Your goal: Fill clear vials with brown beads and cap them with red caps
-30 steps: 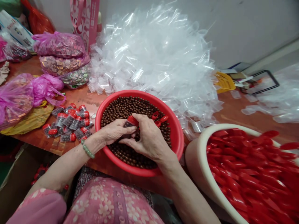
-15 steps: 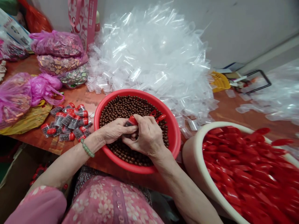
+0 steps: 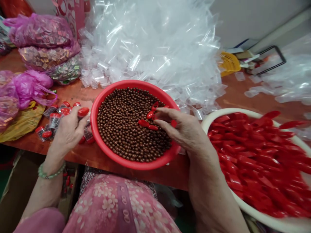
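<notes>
Right hand point(image 3: 183, 127) part-open, thumb and fingers curved, hangs at red plastic pieces point(image 3: 143, 123) lying on brown balls point(image 3: 121, 129) in a red basin point(image 3: 136, 165); from here one cannot tell whether it grips any. The left hand point(image 3: 68, 133), thumb and fingers closed on a red-topped container point(image 3: 83, 112), hovers over similar containers point(image 3: 53, 121) heaped on the table point(image 3: 70, 94) left of the basin.

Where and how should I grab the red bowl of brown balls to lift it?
Probably by the rim of the red bowl, one hand from the left, one from the right. It's wide and round, and its thick rim stands above the brown balls, so gripping opposite edges should balance it.
</notes>
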A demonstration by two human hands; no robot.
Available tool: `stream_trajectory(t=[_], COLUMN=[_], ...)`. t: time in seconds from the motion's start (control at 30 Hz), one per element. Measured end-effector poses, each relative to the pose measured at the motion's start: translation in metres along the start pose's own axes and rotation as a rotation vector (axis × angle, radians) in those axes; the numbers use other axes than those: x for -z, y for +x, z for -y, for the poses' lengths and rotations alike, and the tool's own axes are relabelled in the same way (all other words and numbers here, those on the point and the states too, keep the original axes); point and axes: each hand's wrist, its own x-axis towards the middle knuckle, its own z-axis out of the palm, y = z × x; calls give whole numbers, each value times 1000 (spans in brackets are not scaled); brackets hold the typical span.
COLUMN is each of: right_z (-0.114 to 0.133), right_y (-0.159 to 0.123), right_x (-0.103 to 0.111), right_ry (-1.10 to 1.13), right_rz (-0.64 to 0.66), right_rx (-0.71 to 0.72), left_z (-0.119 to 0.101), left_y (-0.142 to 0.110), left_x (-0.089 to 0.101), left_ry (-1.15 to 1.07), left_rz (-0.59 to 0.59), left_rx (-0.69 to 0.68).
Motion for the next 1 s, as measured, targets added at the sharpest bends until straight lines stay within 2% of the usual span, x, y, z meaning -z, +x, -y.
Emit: stream_trajectory(t=[0.07,0.17,0.23,0.33,0.4,0.53,0.6,0.7,0.8,0.9,1.0], right_z=[-6,-6,-6,-7,-8,-9,-8,-8,-11,-16,-23], right_y=[-1,4,10,18,22,24,24,24,25,20,9], right_x=[1,-3,-10,-21,-26,-26,-25,-26,-33,-41,-45], right_ry=[-40,-77,-114,-181,-192,-90,-72,-114,-126,-134,-152], right_rz=[53,173,265,333,341,252,197,165,104,58,32], right_rx=[5,44,78,109,126,127,113,128,126,146,215], left_z=[26,46,42,16,-6,-43,-52,-52,-41,-25,2], left_y=[0,7,15,27,33,35,37,57,104,156,183], left_x=[9,10,5,-7,-20,-47,-57,-65,-61,-48,-33], left_ry=[229,298,290,238,175,135,206,250,244,231,232], left_rz=[-75,-131,-172,-185,-103,218,331,386,274,12,-34], left_rx=[-1,-58,-91,-172,-266,-473,-519,-538,-493,-288,-155])
